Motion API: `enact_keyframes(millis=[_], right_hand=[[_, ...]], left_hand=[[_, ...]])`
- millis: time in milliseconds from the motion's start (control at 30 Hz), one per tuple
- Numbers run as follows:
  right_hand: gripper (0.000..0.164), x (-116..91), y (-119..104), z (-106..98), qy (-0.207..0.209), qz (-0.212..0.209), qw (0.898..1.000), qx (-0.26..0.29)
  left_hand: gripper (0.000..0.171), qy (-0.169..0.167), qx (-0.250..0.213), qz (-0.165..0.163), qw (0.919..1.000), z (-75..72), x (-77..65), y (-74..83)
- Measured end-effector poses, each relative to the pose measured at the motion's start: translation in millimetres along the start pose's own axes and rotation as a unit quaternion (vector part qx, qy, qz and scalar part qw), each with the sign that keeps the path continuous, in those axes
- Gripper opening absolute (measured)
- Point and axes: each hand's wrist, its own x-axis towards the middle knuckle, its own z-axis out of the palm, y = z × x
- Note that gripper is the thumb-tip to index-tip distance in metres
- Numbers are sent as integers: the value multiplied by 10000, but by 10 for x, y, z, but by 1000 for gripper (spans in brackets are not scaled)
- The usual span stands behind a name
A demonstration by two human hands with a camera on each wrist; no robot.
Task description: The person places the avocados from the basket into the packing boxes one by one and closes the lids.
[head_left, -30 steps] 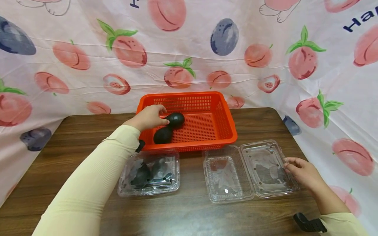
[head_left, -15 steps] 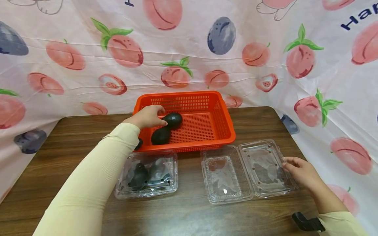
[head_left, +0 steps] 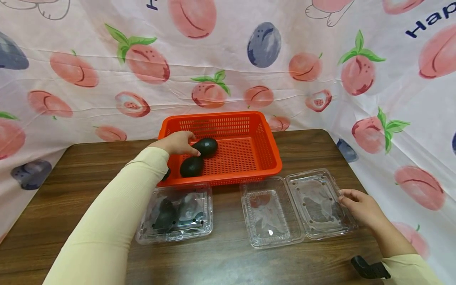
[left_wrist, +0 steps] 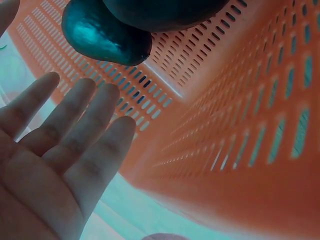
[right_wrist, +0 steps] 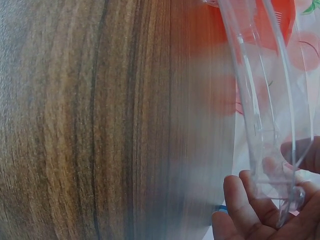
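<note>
Two dark green avocados, a farther one [head_left: 207,147] and a nearer one [head_left: 191,166], lie together in the left part of an orange-red plastic basket [head_left: 272,152]. My left hand [head_left: 178,143] reaches over the basket's left side beside them. Its fingers are extended, apart from the avocado [left_wrist: 102,35] in the left wrist view, with nothing in them. At the right, my right hand [head_left: 363,206] pinches the outer edge of the lid [head_left: 320,206] of an open clear plastic clamshell. Its fingers [right_wrist: 240,205] and thumb lie on both sides of that lid edge in the right wrist view.
A closed clear clamshell [head_left: 204,227] with two avocados inside stands in front of the basket, partly behind my left sleeve [head_left: 117,198]. The open clamshell's base [head_left: 268,213] lies left of its lid. A fruit-print cloth [head_left: 228,51] hangs behind the wooden table [head_left: 221,261].
The head view has shifted slightly. My left thumb sits a little lower beside the two avocados. My right hand keeps its hold on the lid edge.
</note>
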Motion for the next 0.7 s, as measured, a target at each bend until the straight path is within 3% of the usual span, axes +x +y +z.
enact_keyframes(millis=[700], right_hand=[[43,12,27,7,31,-80,10000,-50]], left_hand=[[72,-879,92,-493,9949,29,56,-5]])
